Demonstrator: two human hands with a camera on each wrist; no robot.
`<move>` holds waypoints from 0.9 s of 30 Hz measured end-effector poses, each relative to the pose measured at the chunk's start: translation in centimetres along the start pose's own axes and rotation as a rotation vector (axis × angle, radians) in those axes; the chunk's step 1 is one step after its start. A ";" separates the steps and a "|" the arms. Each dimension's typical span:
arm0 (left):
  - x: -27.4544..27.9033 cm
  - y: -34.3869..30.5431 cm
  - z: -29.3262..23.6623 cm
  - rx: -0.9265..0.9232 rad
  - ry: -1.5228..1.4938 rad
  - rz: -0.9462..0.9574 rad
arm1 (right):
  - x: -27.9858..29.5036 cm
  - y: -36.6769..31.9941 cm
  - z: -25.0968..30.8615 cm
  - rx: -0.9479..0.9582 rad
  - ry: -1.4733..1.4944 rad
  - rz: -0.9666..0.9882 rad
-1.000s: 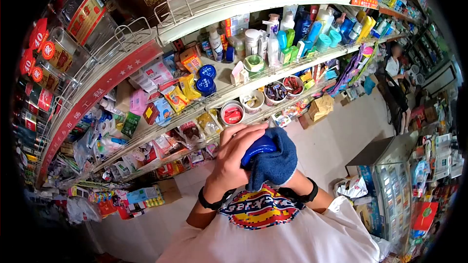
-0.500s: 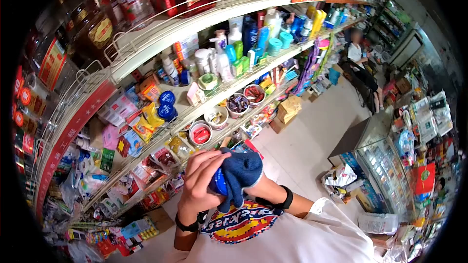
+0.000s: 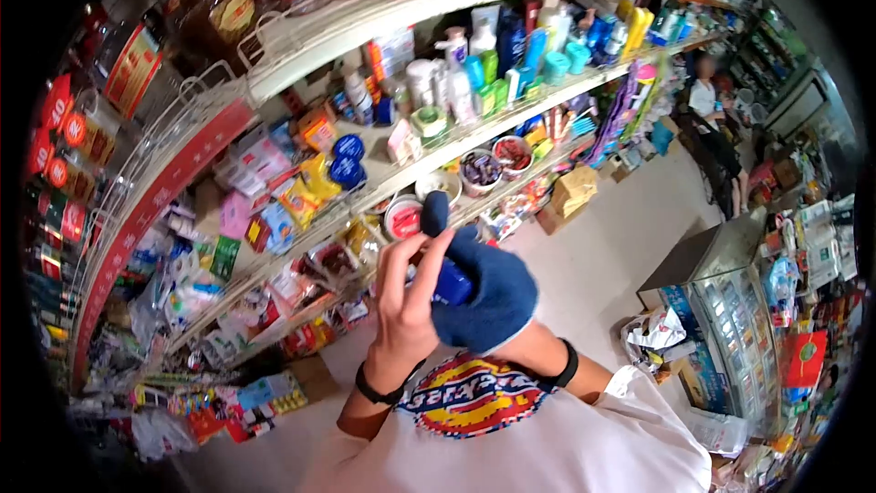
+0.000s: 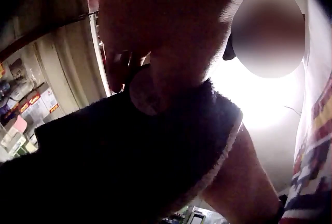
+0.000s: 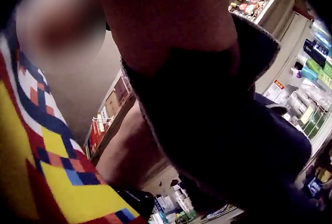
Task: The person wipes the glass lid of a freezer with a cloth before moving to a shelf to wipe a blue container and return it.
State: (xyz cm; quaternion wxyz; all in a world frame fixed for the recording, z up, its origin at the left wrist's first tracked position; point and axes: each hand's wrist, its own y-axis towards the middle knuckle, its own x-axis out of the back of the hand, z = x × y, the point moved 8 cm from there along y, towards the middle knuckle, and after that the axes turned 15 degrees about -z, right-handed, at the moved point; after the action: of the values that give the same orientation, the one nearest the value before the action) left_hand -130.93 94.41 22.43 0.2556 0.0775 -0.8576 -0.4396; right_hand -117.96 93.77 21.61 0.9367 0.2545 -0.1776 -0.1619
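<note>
In the head view, my left hand [image 3: 408,310] holds a blue round container [image 3: 453,283] from its left side, fingers bent over its top. A dark blue cloth [image 3: 497,297] wraps the container's right side, one narrow end standing up above the left fingertips. My right hand [image 3: 527,347] grips the cloth from the right; its fingers are hidden beneath the fabric. Both wrist views are dark: the cloth [image 4: 119,156] lies below my left hand [image 4: 161,32], and in the other it covers the fingers of my right hand [image 5: 171,21].
Curved shelves [image 3: 511,132] with bottles, packets and small tubs run in front and to the left. A glass display case [image 3: 730,319] stands at the right beside a white bag [image 3: 654,333]. A cardboard box [image 3: 570,196] rests on the floor; a person [image 3: 707,100] sits farther back.
The head view swung one way and partly back. The cloth has shifted over the container, its narrow end now raised above it, and my left fingers stand more upright.
</note>
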 end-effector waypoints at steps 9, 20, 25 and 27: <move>0.3 -1.9 0.2 0.048 -0.134 -0.141 | 2.5 -2.6 -3.5 -0.064 -0.081 -0.089; -1.0 -0.8 -1.2 -0.105 -0.267 0.220 | 0.7 -5.4 -8.4 -0.262 0.276 0.023; -0.9 -0.4 -1.3 -0.124 -0.226 0.249 | 0.7 -3.8 -6.5 -0.327 0.298 0.190; -1.3 -0.9 -1.1 -0.120 -0.266 0.252 | 0.6 -4.1 -7.8 -0.387 0.281 0.196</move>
State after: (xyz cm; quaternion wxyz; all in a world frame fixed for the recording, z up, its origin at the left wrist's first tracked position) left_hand -129.33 93.61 21.77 0.1972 -0.1046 -0.8590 -0.4606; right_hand -115.01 93.45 13.26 0.9947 0.0719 -0.0353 -0.0644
